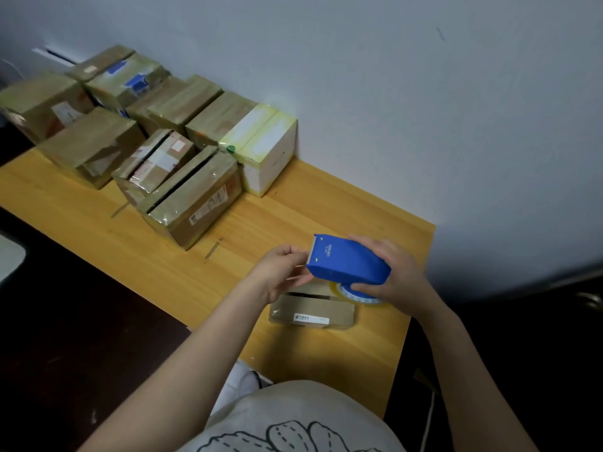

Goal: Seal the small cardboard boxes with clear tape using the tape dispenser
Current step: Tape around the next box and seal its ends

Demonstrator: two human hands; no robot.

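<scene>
Tape dispenser [347, 264], blue, sits gripped in my right hand [396, 277] over the small cardboard box [311, 313] at 5 o'clock on the wooden table [228, 256]. My left hand [282, 272] pinches clear tape [337, 289] at its toothed edge. Taped boxes [146, 141] crowd 10 o'clock against the grey wall [391, 93].

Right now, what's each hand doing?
Left hand: pinching the clear tape end at the cutter.
Right hand: gripping the blue tape dispenser.
</scene>
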